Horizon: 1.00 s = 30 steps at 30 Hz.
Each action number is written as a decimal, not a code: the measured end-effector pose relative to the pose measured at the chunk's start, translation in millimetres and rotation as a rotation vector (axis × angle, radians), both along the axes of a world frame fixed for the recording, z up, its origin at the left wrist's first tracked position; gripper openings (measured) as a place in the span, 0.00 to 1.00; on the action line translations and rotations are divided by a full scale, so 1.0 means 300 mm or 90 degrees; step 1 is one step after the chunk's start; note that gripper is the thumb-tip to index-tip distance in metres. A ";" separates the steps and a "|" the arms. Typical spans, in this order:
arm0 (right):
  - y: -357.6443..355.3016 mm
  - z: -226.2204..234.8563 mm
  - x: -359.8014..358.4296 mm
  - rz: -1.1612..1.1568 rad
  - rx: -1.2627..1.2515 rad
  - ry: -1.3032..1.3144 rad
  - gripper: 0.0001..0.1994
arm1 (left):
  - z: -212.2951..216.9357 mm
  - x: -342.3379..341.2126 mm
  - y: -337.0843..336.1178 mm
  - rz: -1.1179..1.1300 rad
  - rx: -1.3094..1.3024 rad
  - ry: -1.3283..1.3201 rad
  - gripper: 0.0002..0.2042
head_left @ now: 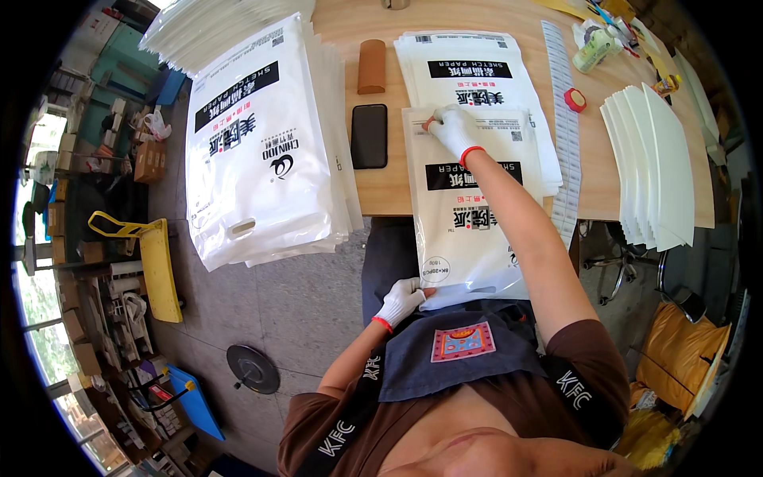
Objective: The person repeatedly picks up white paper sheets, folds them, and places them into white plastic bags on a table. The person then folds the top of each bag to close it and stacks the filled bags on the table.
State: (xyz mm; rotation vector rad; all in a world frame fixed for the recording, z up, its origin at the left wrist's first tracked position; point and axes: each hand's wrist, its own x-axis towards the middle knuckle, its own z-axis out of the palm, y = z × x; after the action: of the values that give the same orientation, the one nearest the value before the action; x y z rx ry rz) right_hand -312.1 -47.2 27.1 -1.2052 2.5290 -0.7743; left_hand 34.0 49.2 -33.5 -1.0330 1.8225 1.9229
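A clear plastic bag of white paper (pixel 469 266) with black and red print lies in front of me, hanging over the table's near edge toward my lap. My left hand (pixel 401 302), in a white glove with a red cuff, grips its near left corner. At the far end, my right hand (pixel 455 131), gloved alike, has its fingers curled at the bag's upper left edge; the fingertips are partly hidden. Beyond it lies a stack of printed white paper packs (pixel 469 60), partly covered by the bag I hold.
A tall pile of filled bags (pixel 262 159) overhangs the table at left. A black phone (pixel 369 137), a brown block (pixel 371 67), a long ruler (pixel 563 119) and a red tape roll (pixel 575 99) lie around. Fanned white sheets (pixel 648 167) are at right; a yellow trolley (pixel 159 270) stands on the floor.
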 end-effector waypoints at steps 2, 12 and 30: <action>-0.005 -0.008 0.012 0.008 -0.012 0.036 0.12 | 0.037 -0.011 -0.010 0.020 0.018 0.011 0.13; 0.452 0.037 0.033 -0.004 -0.185 -0.201 0.12 | 0.221 -0.005 -0.054 0.094 -0.040 0.127 0.17; 0.160 0.324 0.421 0.231 -0.276 -0.656 0.17 | 0.860 0.178 -0.506 0.688 -0.573 0.636 0.16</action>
State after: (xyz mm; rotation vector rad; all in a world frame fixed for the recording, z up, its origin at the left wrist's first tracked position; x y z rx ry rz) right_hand -185.8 0.8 124.3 -0.9418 1.3119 -1.4085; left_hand 87.4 -102.4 224.6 -1.7770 3.3856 2.4445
